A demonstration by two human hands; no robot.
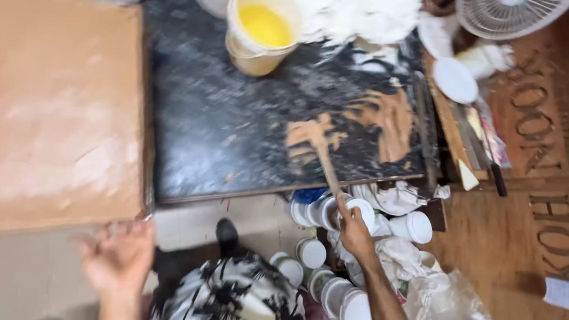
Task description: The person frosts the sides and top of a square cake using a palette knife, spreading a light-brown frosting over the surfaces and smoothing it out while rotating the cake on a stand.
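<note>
The right hand [352, 230] is gripping the lower end of a thin wooden stick [327, 164], fingers closed around it, and the stick is reaching up onto a dark board [235, 114] lying flat in the middle of the view. The stick's far end is sitting in a tan, smeared patch [317, 139] on that board; whether it carries a brush or a blade there is too blurred to tell. A larger tan patch [386, 122] is showing just to the right of it.

The left hand [118, 256] is hovering open, fingers spread, holding nothing, just below the corner of a big brown board [59, 108] that is filling the left side and is being cut off by the frame edge. The hand itself is smeared by motion.

At the dark board's far edge a cream bucket [260, 30] holding yellow liquid is standing, its top being cropped. White fluffy material [365, 14] is lying beside it, hard to identify. A white fan [510, 13] is being cut off at the upper right.

Below the right hand many small white-lidded tubs [331, 275] are piling up, partly hidden by the arm and crumpled plastic [431, 291]
</note>
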